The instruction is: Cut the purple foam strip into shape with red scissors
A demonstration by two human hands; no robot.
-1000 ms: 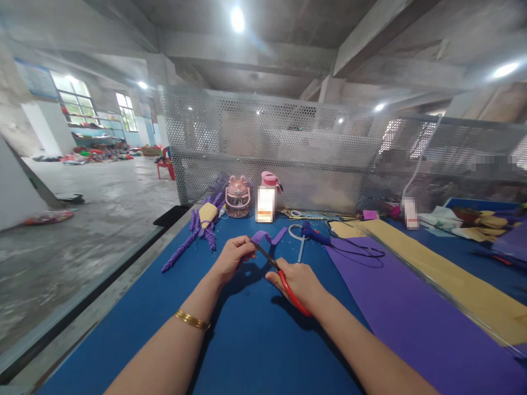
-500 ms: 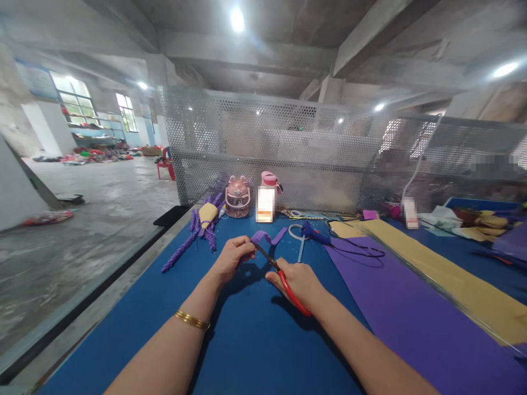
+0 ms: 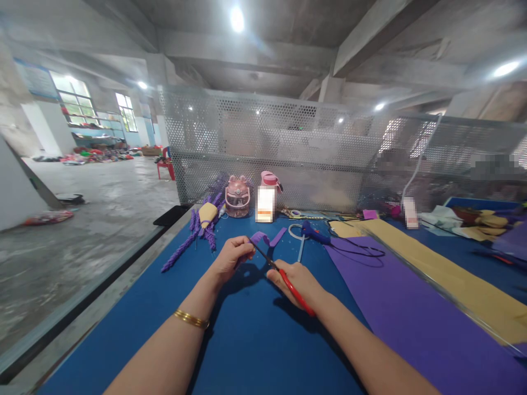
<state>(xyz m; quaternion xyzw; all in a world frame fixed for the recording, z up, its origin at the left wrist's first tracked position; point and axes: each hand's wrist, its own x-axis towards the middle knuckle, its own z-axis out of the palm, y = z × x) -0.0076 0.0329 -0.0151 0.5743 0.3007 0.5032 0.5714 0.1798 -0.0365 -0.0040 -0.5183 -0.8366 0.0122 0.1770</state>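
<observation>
Over the middle of the blue table (image 3: 247, 351), my left hand (image 3: 233, 257) pinches one end of a narrow purple strip (image 3: 269, 239). The strip's free part curls away to the right, behind the blades. My right hand (image 3: 297, 281) is wrapped round the red handles of a pair of scissors (image 3: 294, 291). The dark blades point up and left, and their tips reach the fingers of my left hand. Whether the blades are cutting into the strip I cannot tell. Behind my right hand lies a blue glue gun (image 3: 315, 233) with a black cord, beside a pale ring with a stem (image 3: 300, 241).
A purple sheet (image 3: 403, 296) and a long yellow sheet (image 3: 436, 263) cover the right side. At the back left lies a yellow-wrapped purple flower bunch (image 3: 208, 216). A pink bottle (image 3: 237, 197) and a phone (image 3: 264, 206) stand before the perforated metal screen (image 3: 329, 148).
The scissors have shifted slightly, with their tips a little further left and up at my left fingers. My left hand has barely moved and still pinches the strip.
</observation>
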